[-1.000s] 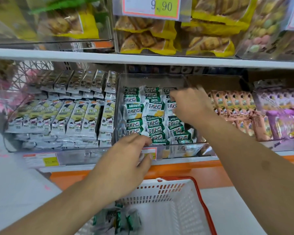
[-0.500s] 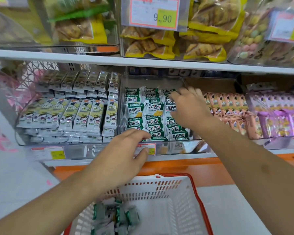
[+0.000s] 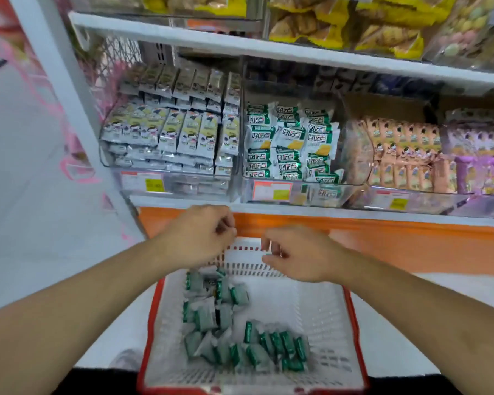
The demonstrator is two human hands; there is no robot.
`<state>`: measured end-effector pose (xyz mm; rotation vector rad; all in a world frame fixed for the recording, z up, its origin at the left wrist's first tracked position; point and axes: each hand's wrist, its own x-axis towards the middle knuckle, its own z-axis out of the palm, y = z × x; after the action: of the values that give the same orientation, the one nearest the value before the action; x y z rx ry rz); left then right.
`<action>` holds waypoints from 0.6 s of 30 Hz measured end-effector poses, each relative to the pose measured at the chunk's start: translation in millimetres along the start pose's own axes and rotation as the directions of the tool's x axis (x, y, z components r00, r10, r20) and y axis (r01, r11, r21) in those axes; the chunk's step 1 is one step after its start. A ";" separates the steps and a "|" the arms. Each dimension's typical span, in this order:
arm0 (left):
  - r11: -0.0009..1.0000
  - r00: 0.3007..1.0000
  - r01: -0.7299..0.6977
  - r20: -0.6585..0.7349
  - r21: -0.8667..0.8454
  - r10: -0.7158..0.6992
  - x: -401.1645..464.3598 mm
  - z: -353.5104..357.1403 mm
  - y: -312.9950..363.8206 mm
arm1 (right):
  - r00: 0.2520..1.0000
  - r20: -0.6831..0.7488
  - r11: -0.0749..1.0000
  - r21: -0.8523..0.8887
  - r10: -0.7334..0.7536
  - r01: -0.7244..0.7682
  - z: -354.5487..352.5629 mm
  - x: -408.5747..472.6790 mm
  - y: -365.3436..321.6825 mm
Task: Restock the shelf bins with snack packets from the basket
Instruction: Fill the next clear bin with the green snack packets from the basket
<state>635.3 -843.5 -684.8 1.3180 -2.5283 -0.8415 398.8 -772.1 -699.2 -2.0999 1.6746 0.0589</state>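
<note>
both hands [image 3: 200, 238] [image 3: 300, 253] hovered loosely curled, holding nothing, over the basket [image 3: 351, 317]. packets [image 3: 211, 317] looked light, crinkly and slippery; i'd pinch the sealed ends.

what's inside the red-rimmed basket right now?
Loose green-and-white snack packets lie piled in the basket, left and front. The far wall's middle is covered by both hands, left hand and right hand.

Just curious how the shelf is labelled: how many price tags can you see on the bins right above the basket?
3: one on the left bin, one on the middle bin, one on the right bin. More may lie beyond the frame's right edge.
</note>
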 end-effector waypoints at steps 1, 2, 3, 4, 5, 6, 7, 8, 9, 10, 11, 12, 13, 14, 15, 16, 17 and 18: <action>0.997 0.998 0.045 0.041 0.065 -0.048 -2.2 9.3 -14.8 | 0.993 0.120 0.998 -0.067 0.011 -0.003 26.7 5.3 -2.4; 0.986 0.990 0.101 0.084 0.129 -0.113 -4.2 19.2 -30.3 | 0.974 0.224 0.994 -0.108 0.034 -0.010 51.7 10.8 -3.2; 0.970 0.975 0.162 0.122 0.182 -0.185 -6.4 29.3 -44.6 | 0.947 0.314 0.991 -0.132 0.068 -0.028 75.8 16.7 -2.9; 0.950 0.954 0.220 0.154 0.220 -0.257 -8.9 39.8 -58.7 | 0.917 0.385 0.989 -0.140 0.104 -0.054 98.5 23.0 -1.8; 0.927 0.928 0.279 0.180 0.250 -0.327 -12.2 50.1 -71.2 | 0.889 0.436 0.987 -0.132 0.139 -0.090 119.4 29.5 -0.9; 0.900 0.896 0.337 0.201 0.276 -0.397 -16.1 59.6 -82.6 | 0.867 0.468 0.985 -0.105 0.168 -0.134 140.1 36.3 0.1; 0.873 0.861 0.389 0.219 0.295 -0.458 -19.4 68.6 -91.5 | 0.855 0.480 0.980 -0.068 0.197 -0.187 158.5 43.3 0.9; 0.851 0.830 0.432 0.238 0.299 -0.505 -21.7 77.8 -99.7 | 0.850 0.477 0.970 -0.025 0.224 -0.241 176.2 51.5 0.8; 0.837 0.804 0.464 0.260 0.290 -0.535 -23.3 86.4 -105.6 | 0.848 0.466 0.956 0.015 0.253 -0.293 191.5 59.7 0.1; 0.830 0.787 0.481 0.279 0.282 -0.550 -24.5 93.7 -108.6 | 0.849 0.451 0.941 0.052 0.277 -0.335 205.5 68.1 -0.7; 0.828 0.782 0.485 0.285 0.280 -0.555 -25.2 100.4 -110.1 | 0.845 0.442 0.924 0.085 0.300 -0.372 217.9 76.1 -1.3; 0.829 0.786 0.483 0.279 0.281 -0.552 -26.0 106.2 -110.3 | 0.843 0.434 0.908 0.116 0.318 -0.402 228.6 82.8 -0.7; 0.829 0.791 0.480 0.267 0.286 -0.550 -26.7 110.4 -109.0 | 0.845 0.419 0.891 0.153 0.333 -0.427 237.6 88.5 0.4; 0.827 0.794 0.480 0.258 0.292 -0.551 -27.6 113.4 -107.8 | 0.847 0.397 0.870 0.194 0.352 -0.453 245.1 93.2 2.1; 0.825 0.795 0.479 0.249 0.300 -0.552 -29.0 115.5 -106.4 | 0.845 0.383 0.847 0.228 0.375 -0.479 251.0 96.7 4.3; 0.823 0.797 0.477 0.243 0.309 -0.553 -30.4 117.0 -106.0 | 0.838 0.376 0.829 0.248 0.395 -0.501 257.2 99.8 7.4; 0.821 0.799 0.471 0.239 0.322 -0.552 -31.3 118.0 -105.7 | 0.833 0.371 0.817 0.257 0.410 -0.517 261.9 101.6 10.1; 0.820 0.802 0.464 0.235 0.336 -0.550 -32.0 118.6 -105.6 | 0.830 0.362 0.811 0.257 0.424 -0.526 267.4 103.0 12.2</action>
<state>681.9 -817.8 -837.8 2.1909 -2.6201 -0.8919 478.9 -769.6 -974.5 -1.2980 1.8328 0.2025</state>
